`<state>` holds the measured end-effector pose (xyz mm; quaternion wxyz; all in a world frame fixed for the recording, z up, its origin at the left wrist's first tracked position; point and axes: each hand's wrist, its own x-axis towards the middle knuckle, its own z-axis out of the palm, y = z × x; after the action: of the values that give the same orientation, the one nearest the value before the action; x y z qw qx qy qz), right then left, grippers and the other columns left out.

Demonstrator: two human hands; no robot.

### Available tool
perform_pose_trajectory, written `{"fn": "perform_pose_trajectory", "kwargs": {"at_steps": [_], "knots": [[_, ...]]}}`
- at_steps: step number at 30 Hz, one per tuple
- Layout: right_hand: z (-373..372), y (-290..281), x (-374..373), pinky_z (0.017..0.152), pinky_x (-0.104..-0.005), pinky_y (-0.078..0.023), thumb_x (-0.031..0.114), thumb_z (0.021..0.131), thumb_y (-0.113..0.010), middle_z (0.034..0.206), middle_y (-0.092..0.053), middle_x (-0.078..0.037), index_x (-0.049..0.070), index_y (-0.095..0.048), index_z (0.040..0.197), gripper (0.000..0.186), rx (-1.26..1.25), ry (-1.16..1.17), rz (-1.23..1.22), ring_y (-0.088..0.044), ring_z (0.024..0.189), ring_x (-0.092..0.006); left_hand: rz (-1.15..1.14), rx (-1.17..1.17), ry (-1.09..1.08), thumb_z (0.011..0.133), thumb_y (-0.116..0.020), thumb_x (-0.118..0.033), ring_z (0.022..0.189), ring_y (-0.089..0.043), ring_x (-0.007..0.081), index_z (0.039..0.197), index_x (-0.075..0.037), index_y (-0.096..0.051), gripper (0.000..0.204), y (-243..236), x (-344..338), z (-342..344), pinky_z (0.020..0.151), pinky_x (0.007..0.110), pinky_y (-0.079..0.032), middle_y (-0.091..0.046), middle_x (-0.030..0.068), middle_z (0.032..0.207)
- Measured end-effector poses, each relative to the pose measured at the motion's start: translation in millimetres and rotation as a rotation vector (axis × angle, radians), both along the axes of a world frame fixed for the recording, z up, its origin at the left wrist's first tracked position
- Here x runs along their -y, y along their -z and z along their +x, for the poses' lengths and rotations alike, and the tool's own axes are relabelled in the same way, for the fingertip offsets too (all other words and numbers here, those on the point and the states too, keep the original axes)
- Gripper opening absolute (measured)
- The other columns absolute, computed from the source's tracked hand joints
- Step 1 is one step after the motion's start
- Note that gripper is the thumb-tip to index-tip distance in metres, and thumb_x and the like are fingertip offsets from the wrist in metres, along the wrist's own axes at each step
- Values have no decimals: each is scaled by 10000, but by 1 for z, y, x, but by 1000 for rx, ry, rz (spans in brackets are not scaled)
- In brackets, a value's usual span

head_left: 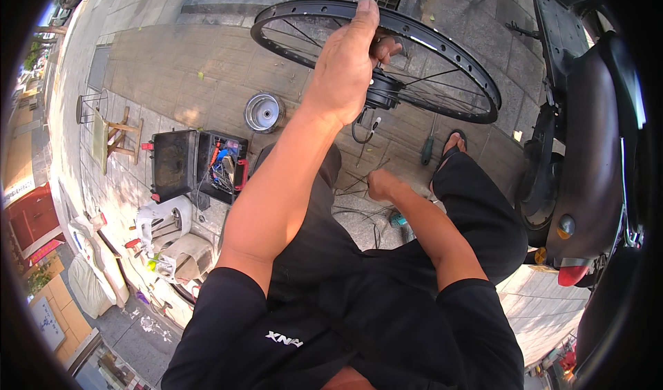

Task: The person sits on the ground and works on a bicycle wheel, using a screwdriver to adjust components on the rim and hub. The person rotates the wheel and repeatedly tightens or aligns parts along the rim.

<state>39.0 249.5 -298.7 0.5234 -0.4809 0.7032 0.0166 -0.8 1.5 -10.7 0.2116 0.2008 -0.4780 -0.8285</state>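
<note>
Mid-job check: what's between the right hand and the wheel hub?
The head view shows a loop of black cable with a pale end between the right hand and the wheel hub, with paving behind.

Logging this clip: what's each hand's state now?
Left hand: closed, holding the black wheel rim.
Right hand: curled closed; cannot tell whether it holds anything.

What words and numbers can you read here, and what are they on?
Shirt: white letters on the chest, but I don't copy out words.
White strip, far left: dark marks, too small to read.
Pale board, lower left: marks too blurred to read.
Wheel: nothing I can read.
</note>
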Motion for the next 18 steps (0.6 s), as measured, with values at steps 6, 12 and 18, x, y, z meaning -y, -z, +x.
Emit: {"fn": "perform_pose_trajectory", "kwargs": {"at_steps": [6,12,18], "knots": [[-17,-172,-39,893,-496,-587,63,821,-657,1044,-745,-277,-24,-760,1098,309,96,-21,-132,-713,1010,-475,46,105,-37,1074,-567,-452,710,-455,147,786,-102,-588,454,-7,-35,-4,902,364,-510,-492,-5,700],[-16,-312,-60,815,-342,-594,50,985,-716,947,-766,-137,-54,-715,1132,180,337,500,-437,-760,889,-220,36,57,-54,1046,-583,-487,720,-506,139,832,-78,-667,469,-12,-45,9,747,306,-416,-572,16,740],[-51,-350,-54,794,-292,-612,43,1008,-727,933,-746,-85,-72,-679,1123,169,360,975,-701,-733,860,-147,-107,125,-20,1033,-510,-696,758,-637,186,856,-50,-666,688,10,-51,4,808,385,-596,-620,62,807]]}}
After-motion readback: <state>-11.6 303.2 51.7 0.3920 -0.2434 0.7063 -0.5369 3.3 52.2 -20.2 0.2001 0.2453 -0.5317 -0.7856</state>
